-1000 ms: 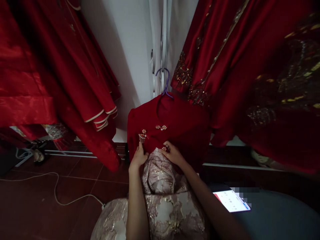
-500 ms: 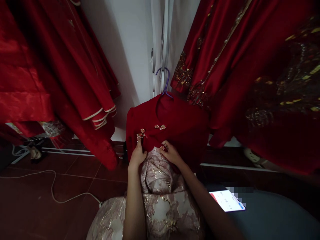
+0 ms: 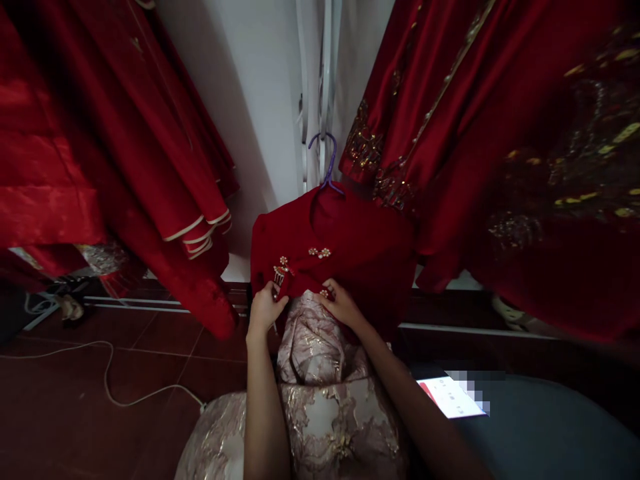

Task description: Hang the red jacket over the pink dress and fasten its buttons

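Note:
A dark red jacket (image 3: 350,243) hangs on a purple hanger (image 3: 327,163) in front of me, over a pink and gold brocade skirt (image 3: 320,380). Pearl clasps (image 3: 321,253) run across its front. My left hand (image 3: 263,308) pinches the jacket's lower edge just below a tasselled clasp (image 3: 280,270). My right hand (image 3: 341,305) is closed on the hem at another small clasp (image 3: 325,293). Both forearms reach up from the bottom of the view.
Red satin garments hang at the left (image 3: 100,153) and gold-embroidered ones at the right (image 3: 500,147). A white wall (image 3: 265,100) is behind. A lit phone (image 3: 453,396) lies on a grey seat (image 3: 550,427). A white cable (image 3: 107,387) trails over the dark red tile floor.
My left hand has slid a little to the left and down along the jacket's edge, away from the tasselled clasp. My right hand stays at the hem.

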`<action>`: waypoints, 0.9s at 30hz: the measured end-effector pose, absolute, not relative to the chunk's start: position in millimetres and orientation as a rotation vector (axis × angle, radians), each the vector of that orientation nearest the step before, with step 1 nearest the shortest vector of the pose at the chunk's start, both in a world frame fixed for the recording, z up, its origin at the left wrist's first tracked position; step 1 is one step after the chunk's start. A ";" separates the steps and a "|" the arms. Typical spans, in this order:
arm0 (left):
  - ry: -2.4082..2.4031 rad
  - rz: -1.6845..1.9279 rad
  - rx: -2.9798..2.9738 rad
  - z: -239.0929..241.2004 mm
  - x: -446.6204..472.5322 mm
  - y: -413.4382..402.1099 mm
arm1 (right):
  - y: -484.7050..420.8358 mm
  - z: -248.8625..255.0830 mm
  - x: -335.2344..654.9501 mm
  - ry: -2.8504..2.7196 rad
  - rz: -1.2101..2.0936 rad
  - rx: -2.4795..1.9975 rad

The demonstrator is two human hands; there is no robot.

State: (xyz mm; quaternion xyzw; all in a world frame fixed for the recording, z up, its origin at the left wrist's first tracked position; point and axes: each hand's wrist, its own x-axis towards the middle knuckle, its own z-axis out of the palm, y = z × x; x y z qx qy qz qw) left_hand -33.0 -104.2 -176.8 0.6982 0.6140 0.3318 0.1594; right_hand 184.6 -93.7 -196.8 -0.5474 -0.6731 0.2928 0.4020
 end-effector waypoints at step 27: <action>1.565 1.445 1.737 -95.9 -21.6 -138.9 | -104.5 -137.2 202.6 -1.485 0.937 -1.157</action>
